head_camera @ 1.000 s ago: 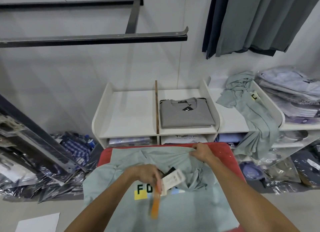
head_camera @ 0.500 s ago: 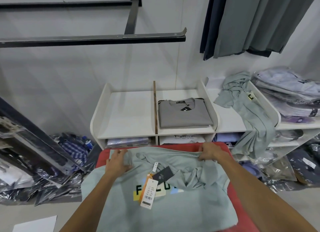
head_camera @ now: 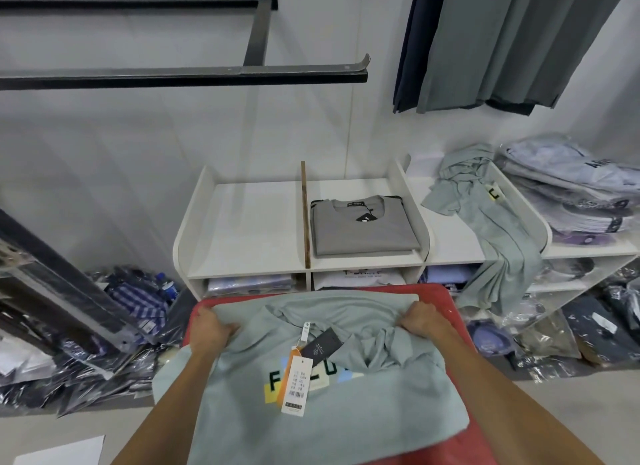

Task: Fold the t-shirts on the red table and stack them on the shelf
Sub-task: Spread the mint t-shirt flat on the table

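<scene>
A pale green t-shirt with a lettered print lies face up across the red table, its hang tags resting on the chest. My left hand grips the shirt at its left shoulder. My right hand grips the bunched cloth at the right shoulder. Beyond the table stands the white shelf; a folded grey t-shirt lies in its right top compartment. A second pale green shirt hangs unfolded over the shelf to the right.
Bagged folded shirts are stacked at the far right. Plastic-wrapped clothes cover the floor on both sides of the table. A black metal rail juts from the wall overhead, and dark garments hang at upper right.
My left hand let go of the hang tags and moved out to the shirt's left shoulder. The right hand slid further right along the top edge, and the shirt now lies wider.
</scene>
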